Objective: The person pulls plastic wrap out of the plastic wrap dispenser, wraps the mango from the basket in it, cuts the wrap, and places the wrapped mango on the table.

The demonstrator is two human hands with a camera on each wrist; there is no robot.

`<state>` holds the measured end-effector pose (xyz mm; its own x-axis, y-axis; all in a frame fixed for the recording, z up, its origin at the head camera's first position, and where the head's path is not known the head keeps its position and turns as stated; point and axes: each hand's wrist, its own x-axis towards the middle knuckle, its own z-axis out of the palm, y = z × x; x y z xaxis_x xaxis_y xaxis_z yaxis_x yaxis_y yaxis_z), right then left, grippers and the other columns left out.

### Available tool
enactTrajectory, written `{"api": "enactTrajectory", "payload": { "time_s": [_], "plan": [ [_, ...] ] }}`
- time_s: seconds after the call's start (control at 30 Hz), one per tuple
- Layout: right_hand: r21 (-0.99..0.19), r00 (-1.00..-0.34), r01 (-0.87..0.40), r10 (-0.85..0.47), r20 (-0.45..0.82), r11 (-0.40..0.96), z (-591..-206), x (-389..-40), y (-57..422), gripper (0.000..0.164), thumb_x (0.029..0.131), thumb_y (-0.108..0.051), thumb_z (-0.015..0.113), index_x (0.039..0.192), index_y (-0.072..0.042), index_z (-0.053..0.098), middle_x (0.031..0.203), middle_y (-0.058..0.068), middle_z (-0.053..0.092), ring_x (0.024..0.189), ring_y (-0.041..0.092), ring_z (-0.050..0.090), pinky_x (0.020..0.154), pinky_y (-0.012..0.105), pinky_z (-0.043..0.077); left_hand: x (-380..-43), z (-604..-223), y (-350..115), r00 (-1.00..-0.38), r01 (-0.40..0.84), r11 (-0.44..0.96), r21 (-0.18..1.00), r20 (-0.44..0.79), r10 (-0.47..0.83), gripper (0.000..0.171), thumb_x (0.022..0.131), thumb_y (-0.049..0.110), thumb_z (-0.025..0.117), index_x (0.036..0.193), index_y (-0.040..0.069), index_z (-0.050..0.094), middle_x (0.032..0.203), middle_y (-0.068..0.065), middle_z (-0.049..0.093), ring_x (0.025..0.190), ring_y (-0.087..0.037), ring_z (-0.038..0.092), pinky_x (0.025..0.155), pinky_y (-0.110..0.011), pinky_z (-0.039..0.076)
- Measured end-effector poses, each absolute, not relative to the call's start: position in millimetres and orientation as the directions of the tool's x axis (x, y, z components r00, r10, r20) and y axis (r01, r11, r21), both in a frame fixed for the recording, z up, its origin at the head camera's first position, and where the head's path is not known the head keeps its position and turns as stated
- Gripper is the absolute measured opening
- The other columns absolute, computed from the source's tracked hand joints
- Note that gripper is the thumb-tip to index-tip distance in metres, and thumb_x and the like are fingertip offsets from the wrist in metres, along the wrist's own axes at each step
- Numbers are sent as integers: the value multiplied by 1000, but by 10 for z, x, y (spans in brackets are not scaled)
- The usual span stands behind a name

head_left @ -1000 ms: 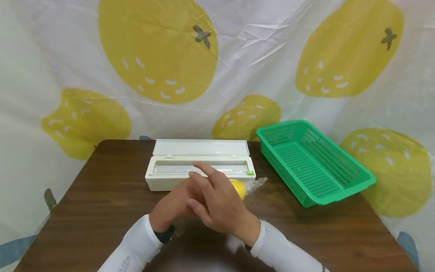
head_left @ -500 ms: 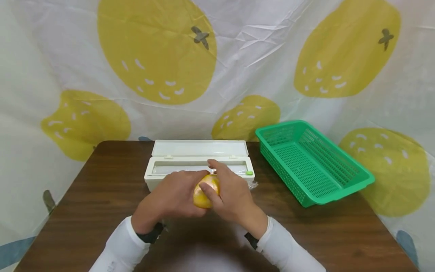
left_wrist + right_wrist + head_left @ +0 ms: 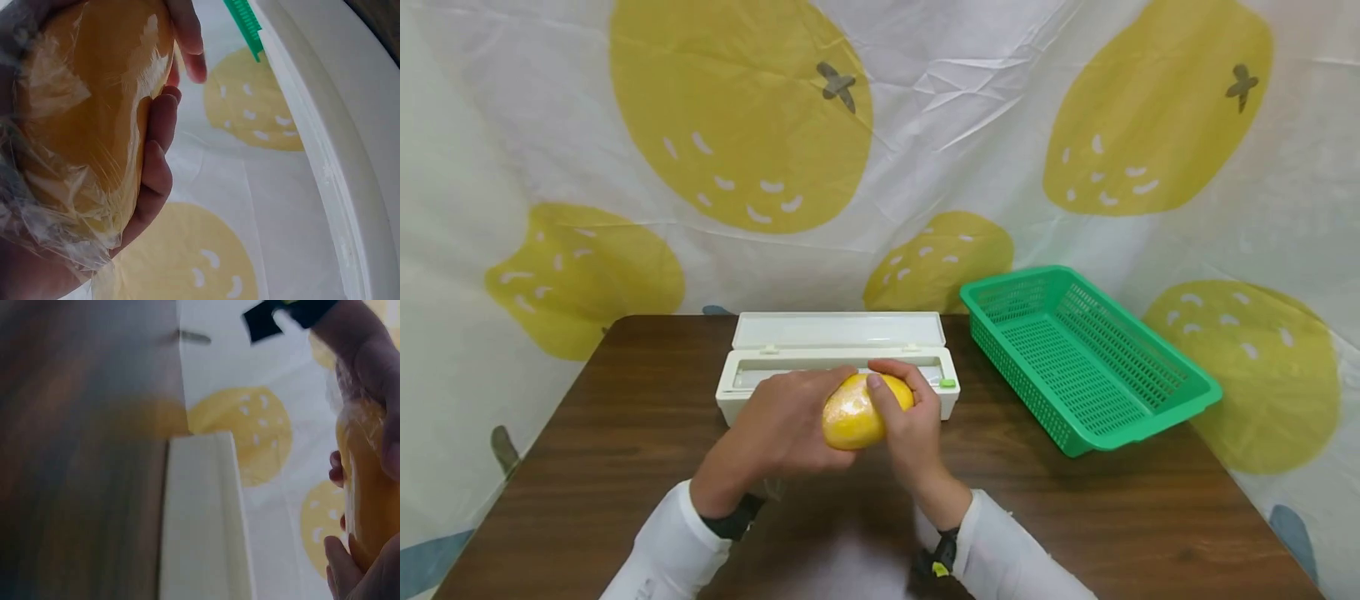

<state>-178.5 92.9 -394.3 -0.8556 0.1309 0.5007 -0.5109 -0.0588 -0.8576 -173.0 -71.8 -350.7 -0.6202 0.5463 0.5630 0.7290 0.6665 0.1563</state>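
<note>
A smooth yellow fruit (image 3: pixel 853 414), longer than it is wide, is held between both hands above the table. Clear cling film (image 3: pixel 56 206) covers it, bunched and wrinkled toward one end in the left wrist view. My left hand (image 3: pixel 778 429) grips the fruit from the left side. On the right, my right hand (image 3: pixel 917 433) curls round the other end, its thumb lying on top. In the right wrist view the wrapped fruit (image 3: pixel 369 481) shows at the right edge with fingers on both sides. Its exact kind is unclear under the film.
Behind the hands stands a white cling film dispenser (image 3: pixel 730 390) with its lid (image 3: pixel 838 329) raised and a green slider (image 3: pixel 948 383) at the right end. A green perforated basket (image 3: pixel 1075 375) sits to the right on the brown wooden table (image 3: pixel 625 467). A lemon-print cloth (image 3: pixel 955 167) hangs behind.
My hands have uncrossed and turned, bringing the wrapped fruit from behind the right hand into plain view. The loose film that stuck out to the right has gone from sight in the head view.
</note>
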Motion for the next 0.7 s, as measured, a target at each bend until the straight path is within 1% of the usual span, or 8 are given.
{"api": "enactTrajectory", "payload": {
  "time_s": [0.13, 0.33, 0.4, 0.43, 0.5, 0.57, 0.6, 0.7],
  "plan": [
    [-880, -886, -454, 178, 428, -142, -4000, -1777, 870, 28, 91, -11, 64, 108, 12, 65, 109, 31, 65, 91, 22, 60, 75, 20, 53, -1732, -3554, -711, -625, 718, 683, 137, 559, 545, 54, 55, 43, 79, 96, 14, 60, 65, 8, 55, 55, -11, 48, 47, -31, 45],
    [-886, -882, -454, 191, 432, -94, -4028, -1790, 887, 25, 91, -12, 65, 100, 11, 67, 97, 26, 65, 79, 19, 60, 66, 20, 53, -1734, -3572, -712, -625, 721, 678, 139, 553, 551, 53, 57, 43, 79, 97, 14, 59, 67, 7, 56, 58, -13, 50, 49, -32, 47],
    [-877, -869, -478, 178, 462, -53, -4022, -1820, 920, 23, 90, -11, 66, 100, 9, 68, 97, 25, 66, 77, 20, 60, 64, 21, 53, -1735, -3552, -705, -639, 717, 681, 153, 536, 552, 64, 57, 47, 82, 106, 12, 62, 82, 3, 66, 71, -16, 56, 59, -37, 50],
    [-869, -859, -493, 173, 482, -25, -4017, -1839, 939, 22, 90, -11, 66, 101, 8, 68, 96, 25, 66, 76, 20, 60, 63, 21, 53, -1735, -3539, -696, -647, 712, 685, 156, 525, 553, 73, 56, 52, 83, 113, 10, 62, 94, 0, 69, 82, -19, 59, 67, -41, 51],
    [-848, -832, -526, 172, 527, 56, -4004, -1874, 972, 21, 89, -11, 69, 101, 5, 69, 95, 25, 68, 75, 21, 59, 61, 23, 53, -1737, -3517, -654, -655, 702, 698, 143, 515, 553, 92, 57, 62, 81, 129, 8, 58, 121, -8, 67, 107, -27, 55, 84, -53, 48],
    [-824, -805, -545, 177, 566, 154, -3991, -1903, 995, 20, 87, -11, 71, 101, 3, 70, 94, 23, 70, 73, 22, 60, 58, 26, 53, -1743, -3514, -581, -632, 706, 702, 98, 533, 562, 105, 60, 71, 76, 139, 7, 53, 141, -14, 55, 127, -35, 44, 93, -64, 40],
    [-812, -794, -549, 182, 580, 198, -3983, -1912, 1003, 19, 85, -10, 71, 100, 3, 71, 92, 23, 71, 72, 22, 60, 57, 27, 53, -1747, -3522, -535, -603, 716, 695, 58, 552, 575, 103, 65, 73, 71, 141, 7, 51, 145, -16, 51, 131, -36, 39, 96, -67, 37],
    [-793, -771, -550, 204, 603, 263, -3954, -1922, 1014, 17, 83, -6, 70, 96, 5, 70, 86, 24, 72, 68, 22, 60, 56, 28, 52, -1788, -3577, -396, -455, 751, 654, -95, 642, 616, 82, 86, 67, 53, 139, 5, 54, 144, -17, 53, 134, -37, 38, 100, -68, 37]
  ]
}}
